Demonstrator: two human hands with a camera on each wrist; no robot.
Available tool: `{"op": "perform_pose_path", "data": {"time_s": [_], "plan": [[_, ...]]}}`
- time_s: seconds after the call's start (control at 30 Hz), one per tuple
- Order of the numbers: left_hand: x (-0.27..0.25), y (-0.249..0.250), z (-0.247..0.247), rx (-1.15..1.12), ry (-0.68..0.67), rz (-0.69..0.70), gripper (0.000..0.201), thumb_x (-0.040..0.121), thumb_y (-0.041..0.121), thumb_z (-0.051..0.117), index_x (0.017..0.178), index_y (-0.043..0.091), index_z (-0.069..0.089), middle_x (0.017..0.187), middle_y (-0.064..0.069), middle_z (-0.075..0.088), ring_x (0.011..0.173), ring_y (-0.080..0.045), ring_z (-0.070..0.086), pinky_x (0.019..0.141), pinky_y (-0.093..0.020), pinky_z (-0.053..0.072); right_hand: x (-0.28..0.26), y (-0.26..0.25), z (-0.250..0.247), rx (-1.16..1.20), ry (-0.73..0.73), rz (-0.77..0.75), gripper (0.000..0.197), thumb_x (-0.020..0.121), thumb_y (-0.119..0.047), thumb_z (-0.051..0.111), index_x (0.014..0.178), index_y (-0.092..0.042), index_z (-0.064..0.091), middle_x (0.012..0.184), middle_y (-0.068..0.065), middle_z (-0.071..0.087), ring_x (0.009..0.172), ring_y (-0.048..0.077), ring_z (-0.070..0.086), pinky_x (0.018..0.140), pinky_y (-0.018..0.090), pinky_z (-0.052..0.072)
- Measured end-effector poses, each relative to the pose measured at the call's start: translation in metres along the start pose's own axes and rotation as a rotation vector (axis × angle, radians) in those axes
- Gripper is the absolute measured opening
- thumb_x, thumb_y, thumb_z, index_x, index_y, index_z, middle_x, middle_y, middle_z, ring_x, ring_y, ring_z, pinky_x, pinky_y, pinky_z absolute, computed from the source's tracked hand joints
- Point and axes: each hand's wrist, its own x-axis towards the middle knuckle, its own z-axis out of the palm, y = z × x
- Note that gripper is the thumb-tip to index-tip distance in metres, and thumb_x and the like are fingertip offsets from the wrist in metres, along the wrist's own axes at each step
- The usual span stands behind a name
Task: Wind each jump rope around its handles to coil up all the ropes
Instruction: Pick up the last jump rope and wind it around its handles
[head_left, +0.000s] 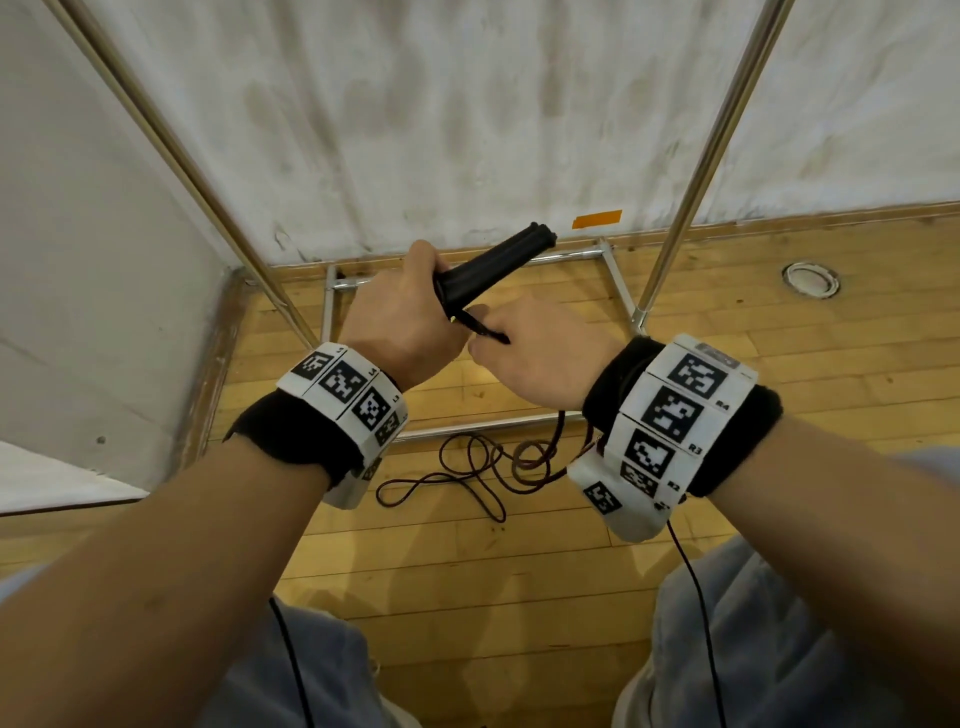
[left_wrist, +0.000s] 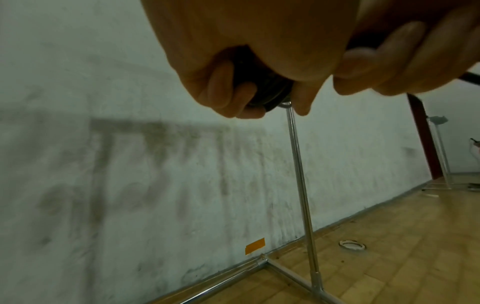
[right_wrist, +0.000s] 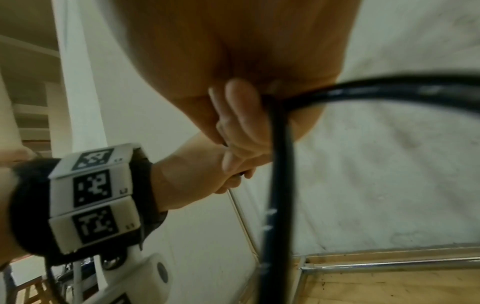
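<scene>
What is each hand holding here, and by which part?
The left hand grips the two black handles together at their rope end. The right hand pinches the rope just beyond where it leaves the handles.

1. Left hand (head_left: 405, 317) and right hand (head_left: 540, 353) are held side by side above the floor (head_left: 779, 338), touching.
2. Handles (head_left: 493, 275) sit together in the left hand and project forward-right, past both hands.
3. Rope (head_left: 483, 332) runs from the handles' near end into the right hand.
4. Loose rope loops (head_left: 488, 467) lie on the floor below and between the wrists.
5. Metal frame (head_left: 618, 280) stands beyond the hands, against the wall (head_left: 467, 130).
</scene>
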Motion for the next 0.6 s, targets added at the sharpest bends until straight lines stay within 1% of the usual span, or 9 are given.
{"op": "perform_pose_path", "data": {"time_s": [0.03,0.1,0.17,0.23,0.27,0.33,0.43,0.53,0.6], "plan": [[0.002,-0.002,0.001,0.027,-0.001,-0.022,0.038,0.079,0.039,0.069,0.096,0.027,0.037,0.070,0.014,0.046,0.058,-0.004,0.045,0.046,-0.022,0.029,-0.001,0.002,-0.001,-0.083,0.000,0.004,0.027,0.096,-0.025,0.045,0.069,-0.023,0.049,0.058,-0.005,0.045,0.050,0.008,0.041,0.048,0.023,0.028],[0.004,-0.004,0.002,0.082,-0.019,-0.056,0.039,0.080,0.045,0.067,0.096,0.027,0.038,0.073,0.010,0.048,0.061,-0.010,0.047,0.048,-0.024,0.032,-0.003,0.005,-0.004,-0.210,-0.009,0.036,0.023,0.097,-0.029,0.045,0.076,-0.019,0.050,0.063,-0.005,0.047,0.054,0.007,0.043,0.047,0.022,0.027],[0.003,-0.003,0.006,0.136,-0.048,-0.051,0.037,0.080,0.041,0.066,0.098,0.024,0.040,0.072,0.008,0.047,0.066,-0.017,0.048,0.055,-0.028,0.039,-0.004,0.003,-0.003,-0.273,-0.030,0.017,0.027,0.098,-0.031,0.042,0.074,-0.020,0.047,0.065,-0.005,0.045,0.057,0.008,0.044,0.048,0.022,0.028],[-0.001,-0.001,0.012,0.167,-0.093,-0.020,0.032,0.081,0.030,0.064,0.099,0.021,0.040,0.072,0.006,0.049,0.063,-0.016,0.048,0.061,-0.032,0.044,-0.005,-0.003,0.002,-0.354,-0.065,-0.069,0.029,0.100,-0.030,0.037,0.076,-0.017,0.046,0.065,-0.004,0.041,0.062,0.014,0.047,0.054,0.024,0.035],[-0.003,0.000,0.016,0.176,-0.112,0.008,0.030,0.081,0.025,0.062,0.099,0.020,0.037,0.071,0.006,0.049,0.060,-0.013,0.046,0.056,-0.030,0.041,-0.005,-0.007,0.006,-0.395,-0.072,-0.118,0.028,0.101,-0.029,0.035,0.080,-0.014,0.046,0.065,-0.004,0.037,0.067,0.017,0.047,0.059,0.028,0.038],[-0.006,-0.002,0.019,0.162,-0.122,0.064,0.029,0.083,0.020,0.060,0.098,0.019,0.035,0.068,0.008,0.043,0.057,-0.008,0.041,0.047,-0.025,0.028,-0.004,-0.010,0.009,-0.392,-0.051,-0.169,0.029,0.101,-0.027,0.034,0.081,-0.010,0.047,0.062,-0.003,0.034,0.070,0.019,0.044,0.064,0.030,0.035],[-0.004,-0.006,0.018,0.158,-0.110,0.061,0.030,0.083,0.022,0.060,0.096,0.020,0.033,0.068,0.008,0.042,0.055,-0.009,0.040,0.046,-0.025,0.024,-0.006,-0.005,0.001,-0.296,-0.039,-0.166,0.029,0.097,-0.031,0.043,0.075,-0.015,0.050,0.063,-0.004,0.046,0.059,0.013,0.046,0.055,0.022,0.032],[-0.001,-0.014,0.016,0.282,-0.136,-0.031,0.027,0.084,0.029,0.059,0.100,0.019,0.038,0.078,0.004,0.047,0.059,-0.015,0.045,0.047,-0.027,0.030,-0.007,0.009,-0.017,-0.255,0.038,-0.109,0.032,0.095,-0.036,0.047,0.065,-0.027,0.048,0.061,-0.006,0.050,0.051,0.007,0.044,0.046,0.020,0.027],[-0.003,-0.016,0.019,0.340,-0.156,-0.004,0.024,0.086,0.031,0.056,0.097,0.021,0.037,0.076,0.005,0.045,0.057,-0.015,0.043,0.049,-0.027,0.030,-0.003,0.020,-0.025,-0.251,0.131,-0.090,0.029,0.096,-0.038,0.044,0.073,-0.025,0.056,0.062,-0.006,0.051,0.053,0.008,0.045,0.047,0.022,0.027]]}}
